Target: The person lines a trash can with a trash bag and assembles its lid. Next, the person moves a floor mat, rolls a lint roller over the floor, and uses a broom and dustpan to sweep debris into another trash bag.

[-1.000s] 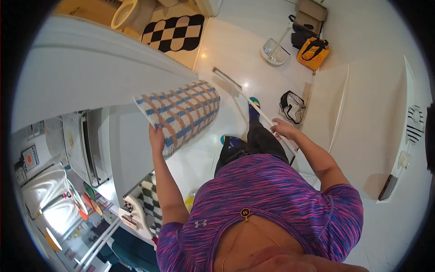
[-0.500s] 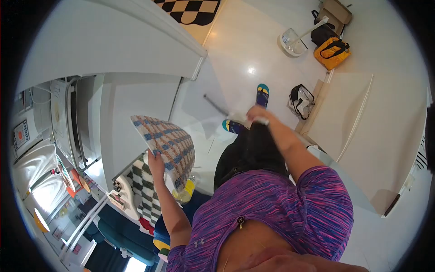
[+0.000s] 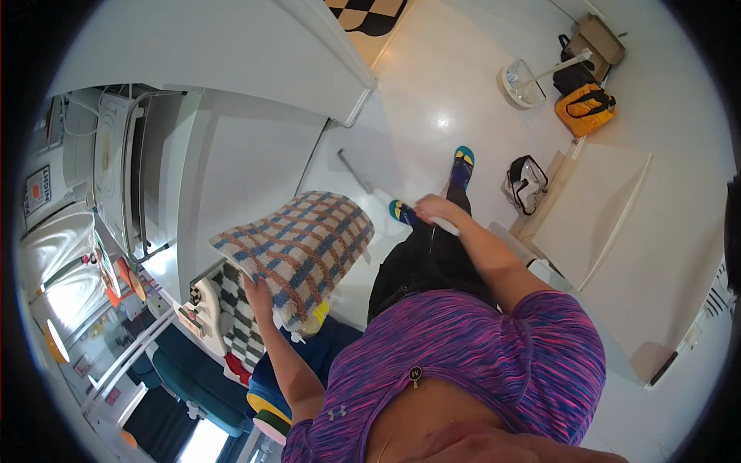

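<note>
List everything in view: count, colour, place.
Rug: 1, white, blue and brown, centre left
Broom or squeegee: 1, white and grey, centre
Dustpan: 1, white, upper right
Tote: 1, orange, upper right
Dark bag: 1, black, beside tote
Box: 1, brown, upper right corner
Clear bag: 1, clear and black, right
Floor mat: 1, black and beige, top edge
Shaggy mat: 1, black and white, lower left
Couch: 1, dark teal, lower left
Far left: too blurred to count
Left hand: 1, bare, gripping rug
Right hand: 1, bare, gripping broom or squeegee
</note>
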Demonstrator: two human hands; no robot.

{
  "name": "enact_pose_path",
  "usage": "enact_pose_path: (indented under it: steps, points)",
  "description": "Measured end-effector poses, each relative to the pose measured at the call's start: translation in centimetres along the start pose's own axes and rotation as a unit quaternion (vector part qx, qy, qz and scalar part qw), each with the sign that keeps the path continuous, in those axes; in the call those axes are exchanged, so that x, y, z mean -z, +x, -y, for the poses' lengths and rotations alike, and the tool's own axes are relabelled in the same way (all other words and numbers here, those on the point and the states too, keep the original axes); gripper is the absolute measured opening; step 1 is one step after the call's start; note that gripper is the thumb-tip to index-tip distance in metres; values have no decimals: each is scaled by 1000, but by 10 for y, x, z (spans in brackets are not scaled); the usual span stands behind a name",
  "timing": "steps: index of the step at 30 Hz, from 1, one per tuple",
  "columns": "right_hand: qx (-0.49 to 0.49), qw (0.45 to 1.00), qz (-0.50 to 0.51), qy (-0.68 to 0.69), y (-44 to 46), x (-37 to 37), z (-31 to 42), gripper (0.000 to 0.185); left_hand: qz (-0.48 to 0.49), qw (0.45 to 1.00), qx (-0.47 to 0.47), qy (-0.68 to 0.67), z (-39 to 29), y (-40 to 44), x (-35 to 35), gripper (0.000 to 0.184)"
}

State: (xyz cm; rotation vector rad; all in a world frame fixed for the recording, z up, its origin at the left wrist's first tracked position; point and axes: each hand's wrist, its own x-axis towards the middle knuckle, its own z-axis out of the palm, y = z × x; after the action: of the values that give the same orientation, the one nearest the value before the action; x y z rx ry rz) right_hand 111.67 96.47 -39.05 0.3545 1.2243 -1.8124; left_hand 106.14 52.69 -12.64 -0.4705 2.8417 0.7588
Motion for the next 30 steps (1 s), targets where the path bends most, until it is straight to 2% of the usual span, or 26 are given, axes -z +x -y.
enact_pose_path:
  steps: [1, 2, 3, 4, 5, 6, 7, 8, 9, 10, 12, 14, 17, 18, 19, 20, 22, 23, 24, 25, 26, 27, 28, 29, 30]
  points:
    - [22, 989, 10, -148, 22, -2, 7, 22, 6, 1000, -6, 11, -6, -2, 0, 40]
    - [48, 955, 18, -292, 50, 10, 14, 22, 11, 1000, -15, 22, -11, -1, 1, 44]
    - [220, 882, 26, -416, 95, 53, 0, 18, 8, 1000, -14, 22, -14, -2, 1, 44]
    - [383, 765, 32, -517, 128, 94, -15, 13, 19, 999, -3, 32, -15, -2, 1, 44]
    - [234, 921, 40, -310, 92, 114, 26, 16, 31, 999, 8, 42, -15, -3, 3, 44]
    - [109, 993, -19, -41, 52, 132, 73, 19, 30, 999, 11, 44, -16, -6, 5, 44]
    - [-98, 986, -112, -77, 87, 190, 55, 15, 40, 997, 40, 48, -17, -10, 8, 43]
    - [1, 959, -101, -266, 111, 218, 57, 24, 48, 995, 68, 49, -18, -13, 10, 42]
    - [-6, 969, -32, -245, 52, 216, 101, 24, 46, 995, 70, 49, -19, -17, 10, 42]
    - [-6, 969, -29, -247, 20, 196, 126, 24, 31, 996, 69, 48, -21, -22, 11, 42]
    - [-114, 929, -297, -189, -10, 160, 159, 19, 11, 996, 70, 44, -16, -28, 15, 41]
    - [-85, 890, -255, -368, 24, 170, 108, 17, -31, 997, 10, 70, -2, -34, 12, 39]
    - [-3, 877, -259, -405, 31, 107, 34, 26, -7, 997, 23, 70, 25, -29, 7, 39]
    - [18, 966, -195, -166, 13, 79, 26, 23, -7, 997, 25, 67, 25, -27, 5, 39]
    - [38, 989, -118, 86, -3, 55, 27, 22, 14, 997, 41, 61, 23, -24, 1, 38]
    - [36, 989, -118, 85, -7, 35, 41, 22, 35, 996, 57, 55, 21, -21, -2, 38]
    - [-139, 979, -103, 104, -7, 7, 60, 22, 55, 992, 85, 71, 9, -21, -4, 40]
    - [6, 999, -36, 18, 12, 46, 36, 22, 48, 992, 80, 81, 11, -20, -7, 40]
    - [180, 981, 14, -67, 32, 86, 10, 23, 39, 992, 75, 90, 12, -18, -9, 40]
    - [334, 935, 42, -115, 52, 125, -15, 23, 39, 992, 76, 91, 11, -17, -9, 40]
    - [313, 949, -36, -6, -8, 95, 61, 23, 54, 992, 79, 77, 11, -18, -7, 39]
    - [264, 958, -26, 106, 42, 180, -3, 19, 69, 992, 82, 65, 12, -22, -4, 39]
    - [95, 980, -91, 150, 35, 200, 24, 17, 70, 992, 86, 67, 17, -26, -2, 39]
    - [-69, 960, -161, 219, 27, 218, 54, 18, 74, 991, 69, 84, 22, -27, -3, 40]
    - [-66, 959, -264, -86, 19, 223, 70, 21, 78, 991, 52, 100, 28, -28, -2, 40]
